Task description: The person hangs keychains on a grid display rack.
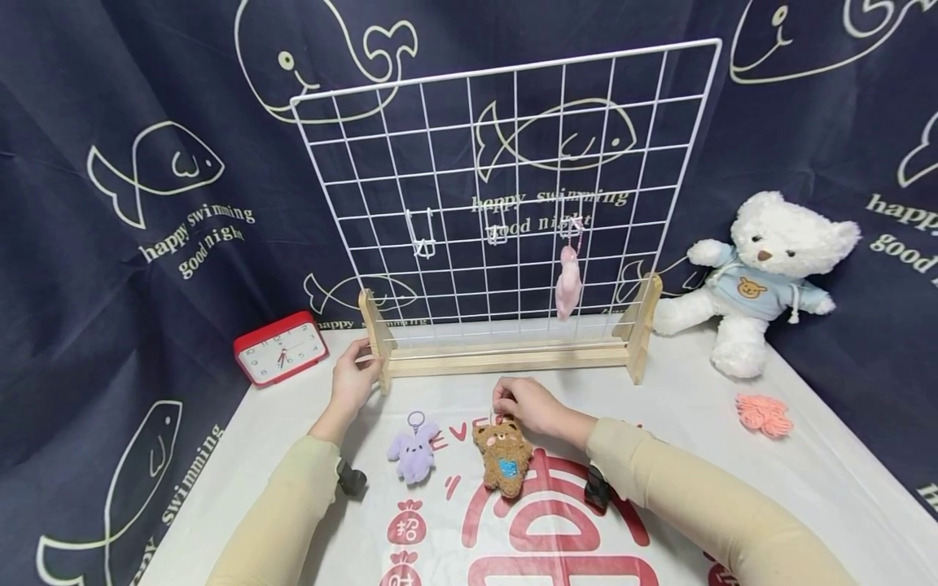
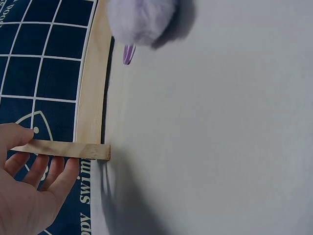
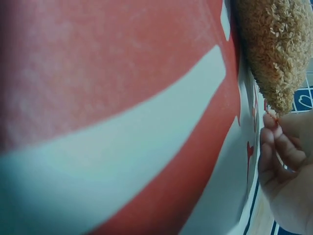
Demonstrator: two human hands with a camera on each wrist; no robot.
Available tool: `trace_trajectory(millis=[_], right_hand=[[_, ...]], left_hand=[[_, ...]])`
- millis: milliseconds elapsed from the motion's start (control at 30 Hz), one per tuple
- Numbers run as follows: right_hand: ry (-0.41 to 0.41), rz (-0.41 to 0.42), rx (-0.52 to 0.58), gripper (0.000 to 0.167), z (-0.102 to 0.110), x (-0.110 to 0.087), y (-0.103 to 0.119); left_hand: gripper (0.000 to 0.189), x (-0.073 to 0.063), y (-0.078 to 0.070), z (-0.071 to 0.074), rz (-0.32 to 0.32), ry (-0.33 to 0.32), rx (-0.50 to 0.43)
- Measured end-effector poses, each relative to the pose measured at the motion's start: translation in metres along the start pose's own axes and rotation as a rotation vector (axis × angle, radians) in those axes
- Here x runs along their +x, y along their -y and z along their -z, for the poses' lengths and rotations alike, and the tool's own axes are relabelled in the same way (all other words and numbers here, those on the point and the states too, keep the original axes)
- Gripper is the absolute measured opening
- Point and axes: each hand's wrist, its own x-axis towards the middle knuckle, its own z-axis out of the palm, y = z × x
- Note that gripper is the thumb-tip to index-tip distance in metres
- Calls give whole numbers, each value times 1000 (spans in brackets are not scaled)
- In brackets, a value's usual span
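Observation:
My left hand (image 1: 355,376) holds the left wooden upright (image 1: 375,342) of the stand under a white wire grid rack (image 1: 506,163). In the left wrist view, thumb and fingers lie on opposite sides of that wooden piece (image 2: 73,149). My right hand (image 1: 533,404) pinches the cord at the top of a brown plush bear keychain (image 1: 504,460) with a blue patch on its belly. The right wrist view shows the fingertips on a thin reddish cord by the curly brown plush (image 3: 276,44). Left of the bear lies a purple plush bunny keychain (image 1: 414,456) with a ring.
White hooks (image 1: 422,244) hang on the grid, and a pink plush charm (image 1: 567,285) dangles from the right one. A red clock (image 1: 282,348) stands at left. To the right are a white teddy bear (image 1: 755,277) and a coral yarn bundle (image 1: 764,416).

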Motion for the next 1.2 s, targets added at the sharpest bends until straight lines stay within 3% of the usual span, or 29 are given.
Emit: trace_trajectory(millis=[233, 367, 667, 933, 1200], right_hand=[[0, 1, 81, 3, 4, -1, 0], [19, 24, 152, 9, 8, -1, 4], [-42, 109, 114, 6, 16, -1, 8], [-29, 68, 207, 7, 26, -4, 18], [-29, 88, 267, 7, 36, -6, 26]], left_hand=[[45, -1, -1, -1, -4, 5, -2], [44, -2, -1, 0, -4, 3, 2], [45, -2, -1, 0, -4, 8, -11], [45, -2, 1, 0, 1, 6, -30], [45, 0, 2, 0, -4, 5, -20]])
